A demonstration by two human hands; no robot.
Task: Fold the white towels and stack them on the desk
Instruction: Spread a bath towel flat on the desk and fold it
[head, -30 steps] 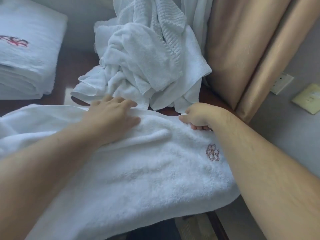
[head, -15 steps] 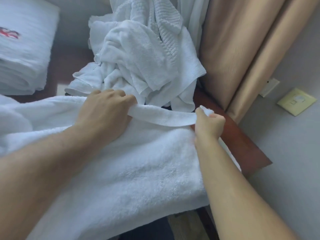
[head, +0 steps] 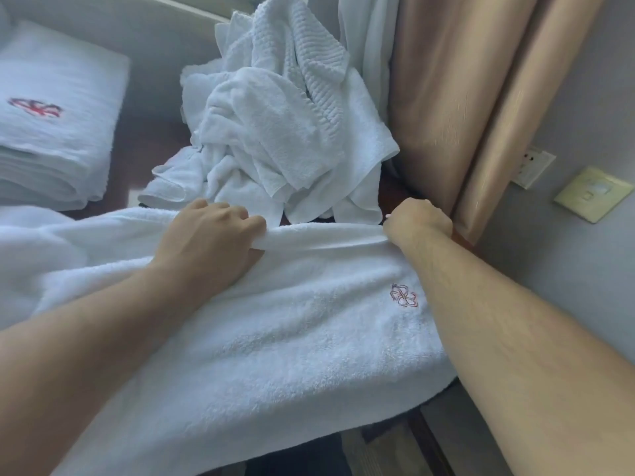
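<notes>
While both grip towel (head: 275,338) edge, right hand (head: 417,223) shifted farther back, left hand (head: 209,242) unmoved

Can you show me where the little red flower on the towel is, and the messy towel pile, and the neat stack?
red flower (head: 404,295), head view, on the stitched emblem's middle.
messy towel pile (head: 275,132), head view, on the crumpled heap's middle.
neat stack (head: 58,108), head view, on the top folded towel.

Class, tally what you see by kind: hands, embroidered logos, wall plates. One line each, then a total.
Hands: 2, left hand and right hand
Embroidered logos: 2
Wall plates: 2
Total: 6
</notes>
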